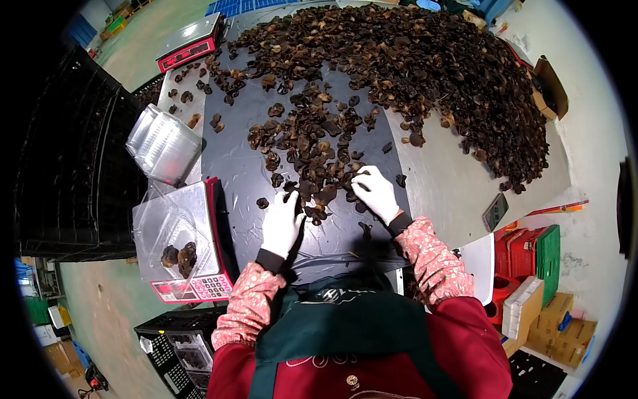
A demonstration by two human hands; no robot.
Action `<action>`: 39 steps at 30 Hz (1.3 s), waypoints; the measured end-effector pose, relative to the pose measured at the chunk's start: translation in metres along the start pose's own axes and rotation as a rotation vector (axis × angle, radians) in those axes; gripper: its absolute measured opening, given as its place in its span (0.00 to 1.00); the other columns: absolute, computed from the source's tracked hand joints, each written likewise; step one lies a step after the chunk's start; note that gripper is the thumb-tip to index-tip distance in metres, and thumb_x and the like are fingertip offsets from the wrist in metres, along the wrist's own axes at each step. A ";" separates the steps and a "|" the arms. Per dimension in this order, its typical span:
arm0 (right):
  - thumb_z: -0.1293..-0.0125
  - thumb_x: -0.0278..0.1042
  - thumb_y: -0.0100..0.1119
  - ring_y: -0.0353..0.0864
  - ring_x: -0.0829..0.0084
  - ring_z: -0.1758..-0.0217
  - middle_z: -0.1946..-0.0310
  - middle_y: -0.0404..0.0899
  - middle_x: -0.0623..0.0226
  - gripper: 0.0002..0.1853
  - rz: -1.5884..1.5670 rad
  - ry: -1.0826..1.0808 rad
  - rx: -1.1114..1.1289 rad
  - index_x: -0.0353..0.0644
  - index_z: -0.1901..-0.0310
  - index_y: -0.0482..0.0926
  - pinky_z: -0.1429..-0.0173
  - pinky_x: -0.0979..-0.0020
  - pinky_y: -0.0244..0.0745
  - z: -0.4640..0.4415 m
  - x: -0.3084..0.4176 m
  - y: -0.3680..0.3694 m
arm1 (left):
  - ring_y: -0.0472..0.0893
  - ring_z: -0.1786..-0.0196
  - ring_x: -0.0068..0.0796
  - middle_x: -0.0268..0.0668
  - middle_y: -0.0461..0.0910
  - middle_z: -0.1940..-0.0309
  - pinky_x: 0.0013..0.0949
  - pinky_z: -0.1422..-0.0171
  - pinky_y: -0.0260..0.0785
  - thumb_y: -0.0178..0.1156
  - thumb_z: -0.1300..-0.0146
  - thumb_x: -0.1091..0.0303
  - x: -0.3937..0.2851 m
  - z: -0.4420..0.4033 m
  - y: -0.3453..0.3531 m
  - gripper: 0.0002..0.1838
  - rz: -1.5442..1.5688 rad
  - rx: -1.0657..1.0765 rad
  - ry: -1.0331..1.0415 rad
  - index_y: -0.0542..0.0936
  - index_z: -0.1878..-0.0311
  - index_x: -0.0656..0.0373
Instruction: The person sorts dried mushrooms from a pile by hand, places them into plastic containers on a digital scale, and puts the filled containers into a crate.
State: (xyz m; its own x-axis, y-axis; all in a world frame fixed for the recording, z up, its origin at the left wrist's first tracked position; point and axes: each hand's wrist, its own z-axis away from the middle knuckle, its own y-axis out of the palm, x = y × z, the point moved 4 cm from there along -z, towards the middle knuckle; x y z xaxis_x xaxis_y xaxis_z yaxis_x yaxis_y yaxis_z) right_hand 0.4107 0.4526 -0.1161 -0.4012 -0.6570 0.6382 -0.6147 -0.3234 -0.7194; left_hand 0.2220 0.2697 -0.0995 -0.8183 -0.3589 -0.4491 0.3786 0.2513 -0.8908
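Dark dried mushroom pieces lie loose on a dark sheet on the table, in front of a much larger heap. My left hand, in a white glove, rests at the near left edge of the loose pieces, fingers apart. On their right side is my right hand, also gloved, its fingers curled at the pieces; what they hold, if anything, is hidden. A clear plastic box with a few pieces in it sits on a red and silver scale at the left.
Stacked clear containers stand behind the near scale, and a second scale is at the far left. Black crates rise left of the table. A phone-like object lies at the right edge, near red and green crates.
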 end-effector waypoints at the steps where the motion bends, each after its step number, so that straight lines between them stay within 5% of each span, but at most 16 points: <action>1: 0.39 0.38 0.65 0.83 0.61 0.57 0.55 0.79 0.65 0.07 -0.060 -0.007 -0.072 0.48 0.61 0.84 0.54 0.66 0.79 -0.002 -0.005 -0.006 | 0.78 0.45 0.48 0.47 0.73 0.43 0.42 0.43 0.74 0.66 0.42 0.69 0.001 -0.001 0.010 0.21 0.006 -0.007 0.006 0.77 0.44 0.57; 5: 0.38 0.30 0.64 0.81 0.73 0.59 0.63 0.81 0.68 0.05 -0.355 0.218 -0.216 0.39 0.62 0.82 0.51 0.72 0.75 -0.008 -0.026 -0.029 | 0.79 0.50 0.51 0.47 0.72 0.49 0.45 0.50 0.73 0.61 0.42 0.76 0.023 -0.001 0.030 0.11 0.196 -0.115 -0.110 0.74 0.57 0.60; 7: 0.36 0.31 0.64 0.73 0.84 0.73 0.71 0.77 0.78 0.04 -0.791 0.517 -0.146 0.44 0.62 0.81 0.70 0.80 0.67 -0.010 -0.017 -0.035 | 0.77 0.54 0.54 0.48 0.70 0.54 0.47 0.52 0.73 0.59 0.41 0.76 0.020 0.002 0.017 0.08 0.288 -0.223 -0.081 0.72 0.58 0.60; 9: 0.36 0.32 0.63 0.71 0.85 0.77 0.72 0.77 0.77 0.04 -0.951 0.592 -0.123 0.45 0.61 0.81 0.75 0.79 0.64 -0.017 0.008 -0.034 | 0.77 0.55 0.47 0.45 0.71 0.57 0.39 0.50 0.72 0.60 0.42 0.78 0.018 0.010 -0.002 0.09 0.302 -0.317 0.011 0.72 0.59 0.61; 12: 0.35 0.33 0.62 0.70 0.84 0.79 0.74 0.75 0.75 0.04 -1.053 0.598 0.007 0.44 0.61 0.79 0.76 0.79 0.65 -0.027 0.063 -0.013 | 0.74 0.56 0.25 0.34 0.70 0.60 0.28 0.51 0.68 0.62 0.42 0.83 0.030 0.037 -0.040 0.10 0.805 -0.368 -0.142 0.74 0.60 0.60; 15: 0.33 0.32 0.59 0.71 0.83 0.78 0.72 0.76 0.72 0.04 -1.227 0.595 0.258 0.44 0.59 0.78 0.76 0.80 0.66 -0.038 0.131 0.021 | 0.75 0.51 0.26 0.34 0.73 0.55 0.28 0.45 0.68 0.60 0.40 0.84 0.037 0.081 -0.134 0.12 0.587 -0.535 -0.120 0.75 0.56 0.58; 18: 0.31 0.34 0.57 0.81 0.81 0.67 0.60 0.79 0.66 0.06 -1.333 0.498 0.523 0.43 0.56 0.77 0.76 0.82 0.66 -0.053 0.225 0.059 | 0.75 0.46 0.27 0.35 0.74 0.51 0.32 0.38 0.68 0.57 0.38 0.86 0.102 0.132 -0.187 0.14 0.562 -0.719 -0.275 0.74 0.53 0.57; 20: 0.30 0.32 0.56 0.85 0.72 0.49 0.54 0.77 0.66 0.13 -1.141 -0.160 0.610 0.39 0.47 0.77 0.62 0.80 0.76 -0.063 0.266 0.094 | 0.75 0.48 0.25 0.34 0.75 0.51 0.30 0.41 0.70 0.57 0.36 0.85 0.141 0.158 -0.207 0.12 0.674 -0.824 -0.403 0.74 0.52 0.59; 22: 0.33 0.30 0.59 0.86 0.73 0.52 0.60 0.80 0.67 0.15 -1.473 0.298 0.678 0.36 0.47 0.78 0.61 0.78 0.78 -0.065 0.332 0.120 | 0.75 0.50 0.24 0.35 0.75 0.53 0.28 0.41 0.70 0.58 0.36 0.84 0.171 0.170 -0.215 0.11 0.524 -0.839 -0.337 0.74 0.53 0.61; 23: 0.34 0.30 0.60 0.85 0.75 0.60 0.63 0.80 0.67 0.12 -1.327 0.359 0.746 0.36 0.52 0.79 0.63 0.77 0.77 -0.066 0.347 0.145 | 0.75 0.49 0.25 0.36 0.75 0.53 0.31 0.38 0.68 0.58 0.37 0.85 0.179 0.172 -0.213 0.12 0.536 -0.842 -0.340 0.74 0.53 0.62; 24: 0.36 0.34 0.62 0.81 0.74 0.64 0.64 0.81 0.66 0.08 -1.304 -0.079 0.481 0.38 0.62 0.81 0.58 0.70 0.77 -0.071 0.359 0.163 | 0.75 0.48 0.27 0.36 0.75 0.53 0.32 0.37 0.67 0.57 0.37 0.85 0.181 0.173 -0.210 0.12 0.394 -0.813 -0.347 0.74 0.52 0.62; 25: 0.38 0.34 0.62 0.81 0.69 0.62 0.66 0.81 0.62 0.09 -1.185 -0.117 0.552 0.37 0.63 0.81 0.59 0.67 0.76 -0.068 0.369 0.183 | 0.75 0.47 0.29 0.37 0.75 0.53 0.34 0.35 0.66 0.57 0.38 0.84 0.187 0.173 -0.205 0.13 0.262 -0.783 -0.349 0.74 0.50 0.63; 28: 0.45 0.38 0.59 0.79 0.60 0.58 0.65 0.79 0.60 0.08 -0.437 -0.874 0.150 0.44 0.70 0.82 0.54 0.59 0.75 -0.053 0.377 0.236 | 0.75 0.43 0.44 0.46 0.74 0.49 0.40 0.32 0.63 0.53 0.39 0.82 0.191 0.166 -0.183 0.16 0.042 -0.713 -0.341 0.72 0.47 0.66; 30: 0.46 0.44 0.61 0.77 0.61 0.53 0.63 0.80 0.66 0.10 -0.001 -0.861 0.229 0.48 0.68 0.84 0.49 0.55 0.72 -0.039 0.380 0.220 | 0.75 0.40 0.47 0.49 0.75 0.46 0.41 0.31 0.64 0.51 0.39 0.83 0.186 0.161 -0.178 0.21 -0.090 -0.688 -0.321 0.72 0.41 0.67; 34: 0.53 0.58 0.71 0.66 0.48 0.32 0.42 0.74 0.54 0.27 -0.012 -0.893 0.234 0.51 0.53 0.86 0.27 0.44 0.55 -0.035 0.377 0.199 | 0.73 0.37 0.48 0.49 0.75 0.43 0.43 0.30 0.63 0.51 0.41 0.84 0.193 0.162 -0.185 0.25 -0.173 -0.604 -0.378 0.72 0.38 0.65; 39: 0.52 0.54 0.71 0.75 0.56 0.41 0.49 0.81 0.61 0.24 -0.247 -0.677 0.126 0.51 0.55 0.87 0.38 0.55 0.71 -0.048 0.295 0.117 | 0.74 0.39 0.47 0.46 0.77 0.42 0.44 0.33 0.64 0.52 0.40 0.82 0.172 0.164 -0.202 0.23 -0.451 -0.723 -0.230 0.76 0.40 0.63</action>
State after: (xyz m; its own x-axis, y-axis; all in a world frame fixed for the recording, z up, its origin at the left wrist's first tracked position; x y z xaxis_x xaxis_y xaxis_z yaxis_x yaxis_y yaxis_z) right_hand 0.1878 0.2530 0.0010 0.2717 -0.8186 0.5061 -0.5341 -0.5657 -0.6283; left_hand 0.0756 0.0096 -0.0080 -0.6866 -0.7138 -0.1382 -0.3895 0.5216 -0.7591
